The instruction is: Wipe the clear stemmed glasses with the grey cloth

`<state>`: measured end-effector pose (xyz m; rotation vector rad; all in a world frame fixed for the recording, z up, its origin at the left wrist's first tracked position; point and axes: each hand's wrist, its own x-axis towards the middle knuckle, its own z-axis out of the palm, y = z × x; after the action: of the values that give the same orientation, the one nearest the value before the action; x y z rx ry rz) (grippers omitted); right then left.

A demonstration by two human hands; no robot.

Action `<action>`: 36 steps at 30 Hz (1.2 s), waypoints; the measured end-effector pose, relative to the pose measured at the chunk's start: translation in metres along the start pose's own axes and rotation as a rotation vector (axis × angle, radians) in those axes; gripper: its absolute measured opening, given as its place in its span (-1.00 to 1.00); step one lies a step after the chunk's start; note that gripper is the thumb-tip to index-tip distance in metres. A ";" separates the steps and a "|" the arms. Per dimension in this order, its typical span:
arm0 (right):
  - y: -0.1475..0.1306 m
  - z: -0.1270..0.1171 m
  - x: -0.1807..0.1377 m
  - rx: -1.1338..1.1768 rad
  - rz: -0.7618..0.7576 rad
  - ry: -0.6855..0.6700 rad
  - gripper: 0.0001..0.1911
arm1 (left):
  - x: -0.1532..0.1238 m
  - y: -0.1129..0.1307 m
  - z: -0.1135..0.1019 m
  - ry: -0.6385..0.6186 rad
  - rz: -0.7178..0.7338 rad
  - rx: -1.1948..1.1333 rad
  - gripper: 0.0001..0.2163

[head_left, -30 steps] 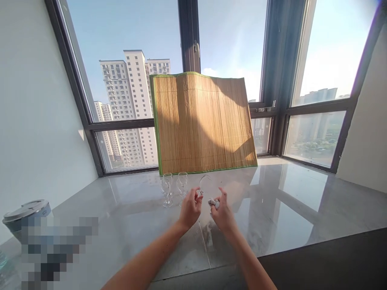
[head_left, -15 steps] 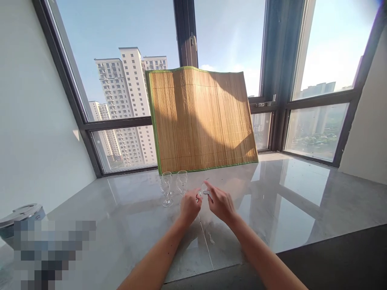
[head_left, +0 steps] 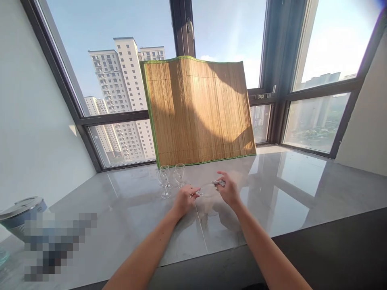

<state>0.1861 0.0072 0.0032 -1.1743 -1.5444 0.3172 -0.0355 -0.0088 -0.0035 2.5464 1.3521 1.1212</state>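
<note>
My left hand (head_left: 184, 198) is closed around the stem end of a small clear stemmed glass (head_left: 207, 191), which is tipped on its side with its bowl toward the right. My right hand (head_left: 229, 191) pinches a small crumpled greyish-white cloth (head_left: 219, 183), with the index finger stretched out above it. The cloth is just right of the glass; whether they touch I cannot tell. Several similar stemmed glasses stand upright to the left of my left hand, among them a front one (head_left: 165, 183) and another (head_left: 179, 174).
A bamboo mat (head_left: 199, 112) with green edging leans against the windows behind the glasses. The grey glossy counter (head_left: 127, 225) carries reflections and ends at a front edge. At far left is a lidded bucket-like container (head_left: 22, 211), beside a pixelated patch.
My right hand has drawn away to the right with the cloth, leaving more of the tipped glass visible. My left hand still holds the glass. The view has tilted slightly down.
</note>
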 end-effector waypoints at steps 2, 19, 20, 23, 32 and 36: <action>0.002 0.001 0.002 0.146 0.050 -0.021 -0.51 | 0.000 0.000 0.000 0.028 -0.029 -0.055 -0.74; -0.011 0.004 0.003 0.464 0.295 0.163 -0.30 | 0.000 0.017 0.008 0.171 -0.259 -0.374 -0.68; -0.010 0.008 0.002 0.450 0.290 0.124 -0.30 | 0.000 0.019 0.009 0.149 -0.257 -0.434 -0.66; -0.012 0.019 -0.006 0.521 0.290 -0.043 -0.27 | 0.000 0.024 0.012 0.056 -0.247 -0.523 -0.67; -0.031 0.020 -0.019 0.550 0.222 -0.159 -0.17 | -0.002 0.021 0.008 0.104 -0.306 -0.021 -0.74; -0.030 0.017 -0.019 0.177 -0.020 0.048 -0.40 | -0.003 0.022 0.004 0.060 -0.246 0.185 -0.82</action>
<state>0.1548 -0.0154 0.0078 -1.0209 -1.4544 0.4015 -0.0186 -0.0231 -0.0005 2.3897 1.8040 1.0797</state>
